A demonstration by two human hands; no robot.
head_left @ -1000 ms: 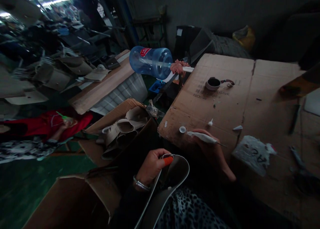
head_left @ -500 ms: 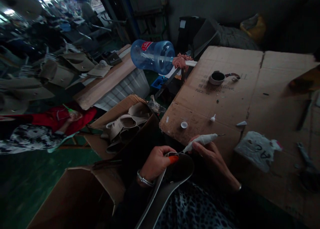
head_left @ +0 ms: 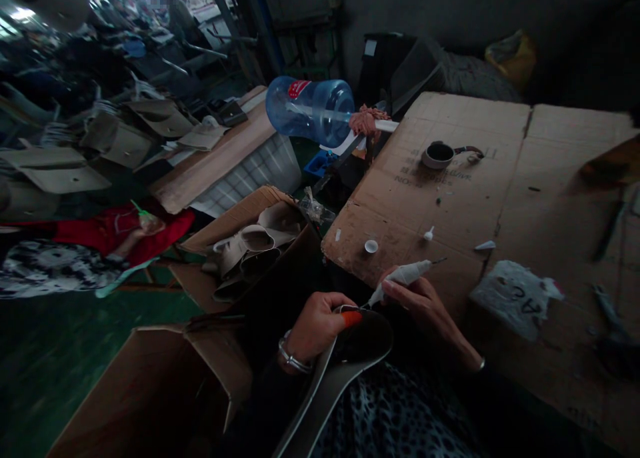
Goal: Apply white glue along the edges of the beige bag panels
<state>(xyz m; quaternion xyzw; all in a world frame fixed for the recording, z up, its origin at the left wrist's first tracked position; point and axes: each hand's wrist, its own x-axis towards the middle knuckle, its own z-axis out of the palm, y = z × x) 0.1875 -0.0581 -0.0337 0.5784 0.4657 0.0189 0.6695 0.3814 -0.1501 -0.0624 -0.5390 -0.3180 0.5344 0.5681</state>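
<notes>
My left hand [head_left: 320,328] is closed on the edge of a grey, leather-like piece [head_left: 345,385] with pale edges, which curves into a loop and runs down over my lap. An orange wrap covers the thumb. In my right hand [head_left: 425,301] is a slim white squeeze bottle [head_left: 407,273], tilted, with its narrow nozzle at the rim of the piece beside my left fingers. A thin pin-like bit sticks out of the bottle's other end. Whether the nozzle touches the rim, I cannot tell.
Cardboard covers the table [head_left: 470,205], bearing a roll of tape [head_left: 437,155], a small white cup [head_left: 371,246], a white nozzle cap [head_left: 429,233] and a plastic-wrapped packet [head_left: 515,301]. A carton [head_left: 260,245] of grey pieces stands left. A blue water jug [head_left: 310,110] lies behind; another person [head_left: 125,238] sits left.
The whole view has shifted slightly. Both hands keep their holds, and the bottle's nozzle stays by the rim of the grey piece.
</notes>
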